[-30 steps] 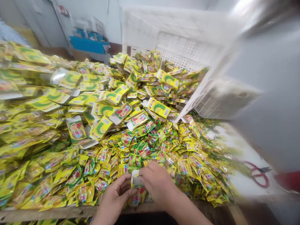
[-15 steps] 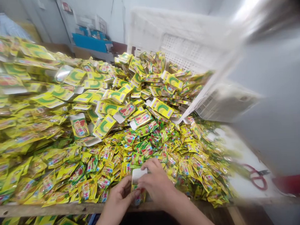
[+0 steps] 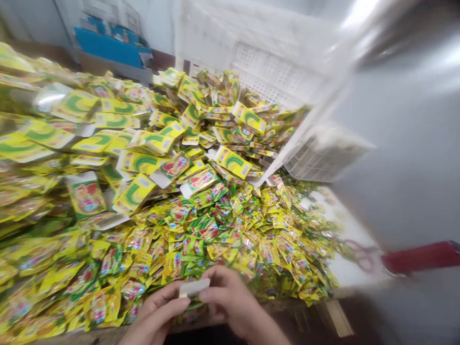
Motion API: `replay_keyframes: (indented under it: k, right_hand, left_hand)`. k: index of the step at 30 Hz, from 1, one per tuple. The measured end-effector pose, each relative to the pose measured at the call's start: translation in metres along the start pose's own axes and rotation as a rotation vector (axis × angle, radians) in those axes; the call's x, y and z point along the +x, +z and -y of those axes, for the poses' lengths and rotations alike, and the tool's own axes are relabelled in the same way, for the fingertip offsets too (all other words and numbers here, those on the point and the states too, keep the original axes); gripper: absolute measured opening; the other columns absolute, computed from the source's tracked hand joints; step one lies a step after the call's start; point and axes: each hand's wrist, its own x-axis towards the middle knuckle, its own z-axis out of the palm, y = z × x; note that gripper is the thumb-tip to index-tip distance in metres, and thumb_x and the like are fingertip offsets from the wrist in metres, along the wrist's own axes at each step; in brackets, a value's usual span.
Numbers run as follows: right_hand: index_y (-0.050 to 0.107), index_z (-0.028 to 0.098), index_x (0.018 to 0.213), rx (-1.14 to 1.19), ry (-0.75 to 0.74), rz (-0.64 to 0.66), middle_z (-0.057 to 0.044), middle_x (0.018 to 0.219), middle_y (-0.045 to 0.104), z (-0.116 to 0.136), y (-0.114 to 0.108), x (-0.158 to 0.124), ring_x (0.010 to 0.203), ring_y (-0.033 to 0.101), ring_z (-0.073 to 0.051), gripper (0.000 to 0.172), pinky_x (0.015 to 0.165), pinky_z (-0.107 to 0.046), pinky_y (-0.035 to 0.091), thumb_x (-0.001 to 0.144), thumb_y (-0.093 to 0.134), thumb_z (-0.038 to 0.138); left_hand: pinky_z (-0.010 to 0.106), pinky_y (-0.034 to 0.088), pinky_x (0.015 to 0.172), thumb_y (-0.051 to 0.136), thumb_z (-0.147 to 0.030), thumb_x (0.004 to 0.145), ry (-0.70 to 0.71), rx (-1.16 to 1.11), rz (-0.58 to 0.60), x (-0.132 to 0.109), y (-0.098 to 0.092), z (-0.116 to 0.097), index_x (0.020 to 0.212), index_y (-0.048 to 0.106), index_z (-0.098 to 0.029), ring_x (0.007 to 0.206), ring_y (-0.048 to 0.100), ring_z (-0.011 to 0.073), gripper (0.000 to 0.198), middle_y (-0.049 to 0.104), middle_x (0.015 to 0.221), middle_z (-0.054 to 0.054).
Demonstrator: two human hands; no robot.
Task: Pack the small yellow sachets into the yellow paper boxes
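Between my two hands is a small candy box, its white end flap (image 3: 194, 288) turned toward me. My left hand (image 3: 163, 305) grips the box from the left, thumb along the near side. From the right, my right hand (image 3: 224, 290) pinches the flap's edge with thumb and fingers. Most of the box's printed side is hidden by the fingers. Just beyond my hands spreads a heap of small yellow and green candy sachets (image 3: 251, 237). Behind the sachets lie many yellow cardboard boxes (image 3: 233, 162), several with white flaps standing open.
A white plastic crate (image 3: 282, 73) lies tipped at the back, boxes spilling from its mouth. Red-handled scissors (image 3: 361, 256) and a dark red object (image 3: 424, 258) are at the right edge of the table. The wooden table edge (image 3: 88, 341) runs in front of me.
The view has swung to the right. The box between my hands has tilted, so its white flap now looks narrower, and my left thumb has moved up close to it.
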Motion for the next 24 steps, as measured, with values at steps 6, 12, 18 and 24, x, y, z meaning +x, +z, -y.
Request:
replay_keyframes:
  k: [6,12,18,24]
  right_hand:
    - [0.078,0.019,0.080,-0.178,-0.305,-0.165,0.001,0.068,0.059,0.004,0.007,0.010,0.045,0.047,-0.007,0.019,0.037,-0.018,0.034,0.071,0.078,0.036]
    - [0.079,0.023,0.090,-0.272,-0.398,-0.174,-0.003,0.084,0.061,-0.005,0.001,0.017,0.058,0.060,-0.013,0.022,0.050,-0.025,0.053,0.076,0.075,0.039]
    - [0.080,0.022,0.081,-0.370,-0.562,-0.287,-0.003,0.074,0.066,-0.008,0.001,0.016,0.061,0.062,-0.016,0.013,0.056,-0.026,0.052,0.070,0.081,0.028]
    - [0.079,0.024,0.084,-0.473,-0.634,-0.232,-0.005,0.080,0.070,0.004,-0.002,0.005,0.074,0.063,-0.018,0.010,0.067,-0.027,0.049,0.075,0.078,0.027]
  left_hand:
    - [0.031,0.051,0.097,0.072,-0.038,0.077,0.112,0.175,-0.140,0.011,-0.010,0.005,0.113,0.070,-0.026,0.113,0.063,0.0243,0.038,0.073,0.114,0.003]
    - [0.041,0.040,0.110,0.074,-0.048,0.071,0.238,0.425,-0.373,0.019,-0.015,0.024,0.106,0.075,-0.028,0.118,0.062,0.0269,0.040,0.074,0.116,0.001]
    - [0.039,0.053,0.099,0.072,-0.045,0.074,0.491,0.670,-0.374,0.024,-0.012,0.022,0.099,0.076,-0.028,0.102,0.070,0.0262,0.031,0.076,0.107,0.002]
    - [0.037,0.050,0.103,0.068,-0.034,0.081,0.666,0.824,-0.212,0.023,-0.021,0.020,0.100,0.076,-0.029,0.105,0.068,0.0243,0.020,0.075,0.109,0.003]
